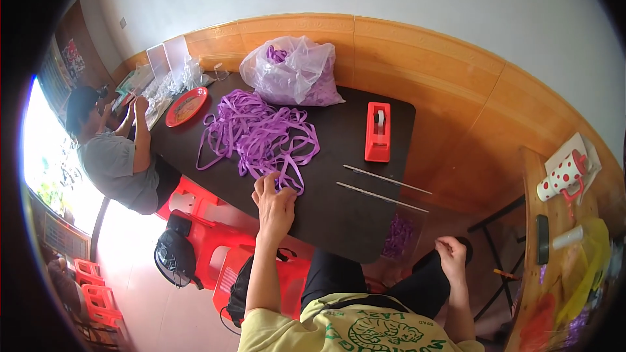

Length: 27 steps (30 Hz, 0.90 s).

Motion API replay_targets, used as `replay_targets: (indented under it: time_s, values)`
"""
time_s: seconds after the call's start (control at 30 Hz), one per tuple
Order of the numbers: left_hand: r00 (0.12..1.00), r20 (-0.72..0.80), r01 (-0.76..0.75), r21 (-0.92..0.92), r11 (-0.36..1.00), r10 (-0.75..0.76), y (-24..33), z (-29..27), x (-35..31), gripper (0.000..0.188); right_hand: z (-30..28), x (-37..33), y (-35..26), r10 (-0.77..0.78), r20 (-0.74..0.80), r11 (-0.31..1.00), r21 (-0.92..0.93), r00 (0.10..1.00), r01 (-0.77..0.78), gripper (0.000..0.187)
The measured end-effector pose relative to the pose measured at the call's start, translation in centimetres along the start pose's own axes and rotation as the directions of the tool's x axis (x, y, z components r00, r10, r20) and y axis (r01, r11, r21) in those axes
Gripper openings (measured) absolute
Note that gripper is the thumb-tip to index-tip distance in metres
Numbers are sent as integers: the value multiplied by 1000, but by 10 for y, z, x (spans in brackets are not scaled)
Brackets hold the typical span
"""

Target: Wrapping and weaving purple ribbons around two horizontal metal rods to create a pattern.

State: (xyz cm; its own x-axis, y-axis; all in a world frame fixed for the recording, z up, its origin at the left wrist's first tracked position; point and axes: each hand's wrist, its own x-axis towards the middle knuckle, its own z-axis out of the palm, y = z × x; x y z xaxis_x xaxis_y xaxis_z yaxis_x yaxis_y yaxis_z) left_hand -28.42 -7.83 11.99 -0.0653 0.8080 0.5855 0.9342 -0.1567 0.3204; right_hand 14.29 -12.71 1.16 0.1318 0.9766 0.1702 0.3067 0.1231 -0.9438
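A loose heap of flat purple ribbon is lying on the dark worktop, apparently mostly unsorted, its ends hiding in the tangle. The left hand is resting at its near edge, fingers bending inward; whether they are gripping ribbon is unclear. More is filling a translucent plastic bag. A blurred purple mass is showing past the worktop. The right hand is hovering, fingers half-curled, any hold indiscernible.

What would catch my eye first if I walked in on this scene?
Most likely the tangled heap of purple ribbon sprawled on the dark table, with the person's left hand at its near edge. Behind it bulges a translucent plastic bag with more purple inside, and a bright red tape dispenser sits toward the table's right end.
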Motion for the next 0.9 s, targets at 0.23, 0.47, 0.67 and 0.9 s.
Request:
replay_targets:
  time_s: [0.23,0.47,0.67,0.9]
  values:
    - [992,-109,-103,-391,915,65,30,-4,37,8,14,24,-89,-277,-18,961,-21,961,277,6]
    - [907,48,-310,-598,739,419,103,-16,51,24,31,34,-173,-401,78,897,238,913,373,19]
    - [784,88,-264,-848,460,614,155,-3,27,25,59,37,-183,-547,277,837,177,790,518,58]
    - [719,502,230,-825,517,481,148,-8,29,34,37,44,-164,-430,120,898,165,895,409,22]
